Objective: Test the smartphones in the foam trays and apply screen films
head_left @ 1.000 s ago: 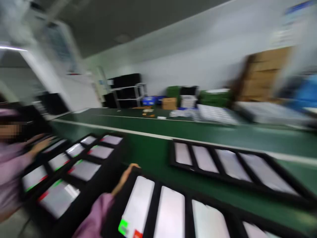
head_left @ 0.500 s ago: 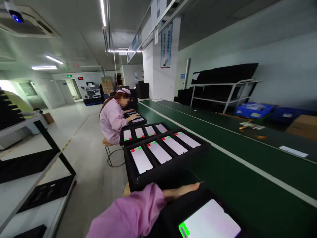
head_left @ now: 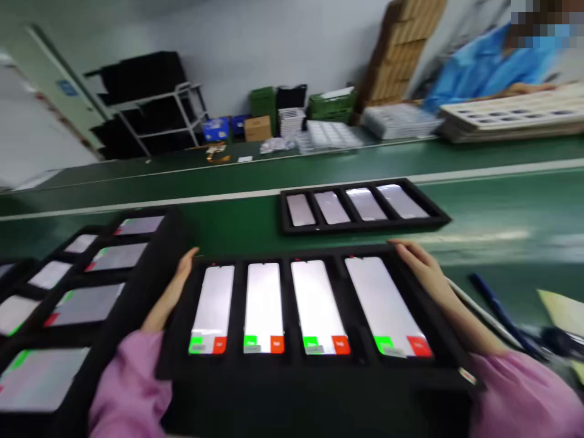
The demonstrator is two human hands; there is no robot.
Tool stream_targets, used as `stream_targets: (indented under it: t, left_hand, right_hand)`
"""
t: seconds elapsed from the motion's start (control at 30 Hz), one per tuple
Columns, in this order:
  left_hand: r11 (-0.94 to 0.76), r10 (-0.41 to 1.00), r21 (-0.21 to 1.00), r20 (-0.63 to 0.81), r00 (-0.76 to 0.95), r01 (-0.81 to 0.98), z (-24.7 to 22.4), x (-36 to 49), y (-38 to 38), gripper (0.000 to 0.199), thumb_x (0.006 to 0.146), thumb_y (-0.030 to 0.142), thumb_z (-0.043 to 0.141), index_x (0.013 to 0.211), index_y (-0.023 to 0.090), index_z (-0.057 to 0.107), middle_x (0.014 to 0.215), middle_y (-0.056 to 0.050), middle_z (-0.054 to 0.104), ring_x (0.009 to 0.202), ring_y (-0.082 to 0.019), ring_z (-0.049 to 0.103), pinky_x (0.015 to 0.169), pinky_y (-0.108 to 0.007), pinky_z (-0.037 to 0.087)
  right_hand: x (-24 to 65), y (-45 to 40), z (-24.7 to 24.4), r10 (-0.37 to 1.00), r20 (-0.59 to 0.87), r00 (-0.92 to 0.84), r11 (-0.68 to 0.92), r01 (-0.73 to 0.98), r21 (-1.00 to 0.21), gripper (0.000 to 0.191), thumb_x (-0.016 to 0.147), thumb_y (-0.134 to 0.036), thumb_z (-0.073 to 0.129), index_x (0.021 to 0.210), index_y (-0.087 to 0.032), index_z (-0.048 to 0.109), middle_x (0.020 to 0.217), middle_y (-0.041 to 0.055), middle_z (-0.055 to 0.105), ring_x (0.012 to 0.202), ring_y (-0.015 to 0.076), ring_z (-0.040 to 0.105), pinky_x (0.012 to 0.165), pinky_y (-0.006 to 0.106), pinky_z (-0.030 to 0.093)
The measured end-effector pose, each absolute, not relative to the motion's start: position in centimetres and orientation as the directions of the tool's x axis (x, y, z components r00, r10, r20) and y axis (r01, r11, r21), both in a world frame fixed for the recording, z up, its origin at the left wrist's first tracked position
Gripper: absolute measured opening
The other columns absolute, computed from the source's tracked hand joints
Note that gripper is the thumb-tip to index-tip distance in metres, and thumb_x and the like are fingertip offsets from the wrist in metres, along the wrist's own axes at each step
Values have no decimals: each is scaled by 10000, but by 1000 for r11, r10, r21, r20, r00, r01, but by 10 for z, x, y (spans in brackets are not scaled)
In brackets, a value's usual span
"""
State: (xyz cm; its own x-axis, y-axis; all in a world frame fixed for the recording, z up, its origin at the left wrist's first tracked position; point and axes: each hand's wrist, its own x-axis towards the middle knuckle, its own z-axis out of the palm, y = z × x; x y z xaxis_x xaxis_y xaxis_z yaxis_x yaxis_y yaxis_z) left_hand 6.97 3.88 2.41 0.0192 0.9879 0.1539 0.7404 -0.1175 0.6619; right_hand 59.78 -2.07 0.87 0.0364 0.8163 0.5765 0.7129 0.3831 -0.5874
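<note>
A black foam tray spans the middle in front of me, gripped at its two ends. Several phones with lit white screens lie in its slots, each showing a green and a red block at the near end. My left hand holds the tray's left end, fingertips at the far corner. At the far right corner, my right hand has its fingers over the rim. Both undersides of the grip are hidden.
More black trays with lit phones stand at the left. Another phone tray lies beyond mine on the green bench. A dark blue pen-like object and cables are at right. Across the bench, a person in blue sits by stacked white trays.
The view has swung right, from the aisle to the bench. My left hand was beside a phone tray; now both hands show, holding a tray by its ends.
</note>
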Motion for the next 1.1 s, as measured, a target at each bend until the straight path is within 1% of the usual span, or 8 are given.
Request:
stream_targets:
  t: [0.07, 0.17, 0.27, 0.37, 0.63, 0.83, 0.93, 1.1]
  left_hand:
    - [-146, 975, 641, 221, 1, 754, 32, 70, 39, 829, 943, 864, 307, 1299, 201, 653, 1366, -162, 631, 1360, -376, 550, 1199, -644, 425]
    - [-270, 958, 558, 236, 162, 785, 46, 99, 36, 579, 919, 788, 521, 1065, 289, 776, 1339, -92, 643, 1414, -383, 461, 1276, -657, 274]
    - [-537, 838, 342, 110, 535, 771, 50, 153, 37, 493, 995, 643, 429, 979, 337, 815, 1261, -77, 665, 1287, -354, 540, 1205, -661, 355]
    - [-606, 794, 203, 106, 598, 769, 47, 190, 46, 550, 1000, 610, 353, 1119, 323, 807, 1211, -115, 662, 1238, -370, 558, 1167, -698, 368]
    - [-663, 739, 262, 75, 670, 702, 61, 234, 44, 515, 1011, 646, 392, 1119, 381, 820, 1277, -88, 612, 1213, -345, 545, 1016, -592, 525]
    - [-549, 806, 342, -26, 592, 763, 45, 275, 52, 455, 995, 569, 446, 1099, 325, 816, 1366, -95, 580, 1282, -361, 493, 1031, -605, 526]
    - [-611, 786, 231, 56, 616, 757, 54, 280, 48, 402, 1013, 525, 462, 1034, 330, 813, 1342, -88, 613, 1296, -386, 499, 1056, -682, 464]
    - [-900, 405, 277, 246, 880, 337, 41, 305, -27, 309, 1030, 437, 554, 1238, 272, 712, 1246, -84, 699, 1129, -262, 629, 1094, -515, 500]
  right_hand:
    - [611, -30, 7, 828, 560, 19, 334, 785, -522, 307, 1067, -486, 575, 1071, -223, 733, 1103, 84, 708, 1012, 204, 687, 890, 371, 584]
    - [605, -39, 13, 879, 463, -114, 322, 857, -402, 328, 1049, -504, 577, 965, -274, 795, 1270, 93, 717, 1195, 289, 649, 1046, 511, 522]
    - [584, -36, 17, 919, 356, -172, 291, 903, -316, 286, 1053, -456, 568, 1103, -289, 795, 1467, 98, 642, 1318, 379, 564, 1061, 658, 461]
    - [572, -27, 17, 939, 296, -174, 261, 923, -283, 303, 1069, -431, 542, 1139, -234, 761, 1498, 132, 616, 1356, 390, 520, 1056, 665, 453]
    - [570, -21, 28, 925, 291, -242, 313, 923, -226, 184, 1020, -371, 675, 1038, -249, 811, 1574, 83, 572, 1443, 399, 461, 1145, 701, 341]
    - [567, 0, 9, 929, 303, -211, 313, 887, -339, 194, 1006, -353, 699, 896, -247, 819, 1506, 47, 628, 1391, 359, 521, 1100, 598, 443]
    - [574, -18, 18, 882, 410, -233, 409, 810, -421, 173, 1005, -325, 700, 881, -246, 791, 1463, 49, 649, 1340, 324, 564, 1085, 552, 473]
    - [581, -119, 41, 857, 351, -376, 512, 688, -514, 180, 968, -157, 640, 940, -299, 746, 916, -6, 728, 873, 178, 652, 1059, 432, 544]
